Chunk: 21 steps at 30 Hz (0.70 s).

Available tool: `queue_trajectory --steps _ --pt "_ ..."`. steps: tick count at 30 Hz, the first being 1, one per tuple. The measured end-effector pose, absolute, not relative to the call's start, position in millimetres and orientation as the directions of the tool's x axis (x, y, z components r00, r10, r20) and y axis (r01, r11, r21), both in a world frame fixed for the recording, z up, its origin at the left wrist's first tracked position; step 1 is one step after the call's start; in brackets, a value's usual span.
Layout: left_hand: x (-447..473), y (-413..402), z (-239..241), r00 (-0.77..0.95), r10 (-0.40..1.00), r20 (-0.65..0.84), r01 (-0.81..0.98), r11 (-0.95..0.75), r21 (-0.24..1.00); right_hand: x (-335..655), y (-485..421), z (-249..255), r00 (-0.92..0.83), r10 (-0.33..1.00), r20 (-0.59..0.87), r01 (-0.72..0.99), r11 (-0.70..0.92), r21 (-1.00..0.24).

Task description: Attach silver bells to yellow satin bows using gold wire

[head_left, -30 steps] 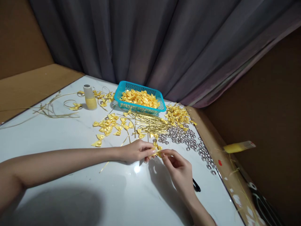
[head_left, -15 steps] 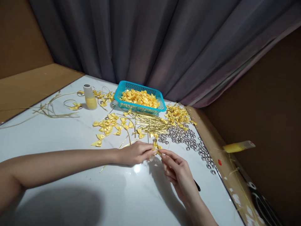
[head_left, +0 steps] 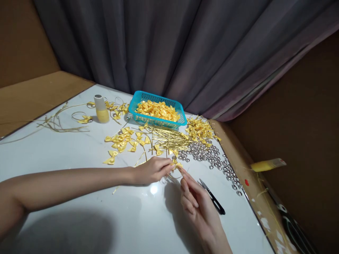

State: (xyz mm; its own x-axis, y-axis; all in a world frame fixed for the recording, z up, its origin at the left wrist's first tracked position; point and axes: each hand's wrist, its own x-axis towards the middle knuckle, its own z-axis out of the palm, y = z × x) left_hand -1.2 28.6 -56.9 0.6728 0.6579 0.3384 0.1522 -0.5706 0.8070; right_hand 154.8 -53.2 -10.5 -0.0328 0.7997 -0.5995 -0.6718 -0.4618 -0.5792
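Note:
My left hand (head_left: 153, 170) is closed in a pinch on a small yellow ribbon bow (head_left: 177, 164). A thin gold cord (head_left: 175, 177) curves in a loop below the bow. My right hand (head_left: 196, 201) has its thumb and forefinger pinched on the cord beside the bow, the other fingers curled. The exact grip at the fingertips is small and partly hidden. Just right of my right hand lies a pair of black thread snips (head_left: 213, 199). Several silver beads (head_left: 203, 151) are spread beyond my hands, near a bundle of gold cords (head_left: 169, 137).
A blue basket (head_left: 159, 122) of yellow bows stands at the back. Loose bows (head_left: 123, 139) lie left of the cords, and a heap of corded bows (head_left: 200, 128) sits right. A glue bottle (head_left: 101, 109) stands back left. Scissors (head_left: 293, 225) lie at the right edge.
My right hand has turned and moved slightly left and down, uncovering the snips. A loop of cord now shows below the bow. My left hand stays almost where it was.

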Motion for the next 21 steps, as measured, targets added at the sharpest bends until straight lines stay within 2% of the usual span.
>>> queue_trajectory --steps 10,15,21 --pt "-0.8 28.7 -55.4 0.657 0.674 0.339 0.142 -0.552 0.822 159.1 -51.7 -18.8 -0.236 0.753 -0.615 -0.805 -0.505 -0.310" --pt "-1.4 28.7 -53.4 0.640 0.688 0.343 0.173 -0.564 0.807 158.6 -50.0 -22.1 -0.228 0.724 -0.651 -0.806 -0.515 -0.291" --pt "-2.0 28.5 -51.6 0.627 0.707 0.327 0.159 -0.527 0.835 156.1 -50.6 -22.9 -0.292 0.706 -0.645 -0.722 -0.605 -0.336"
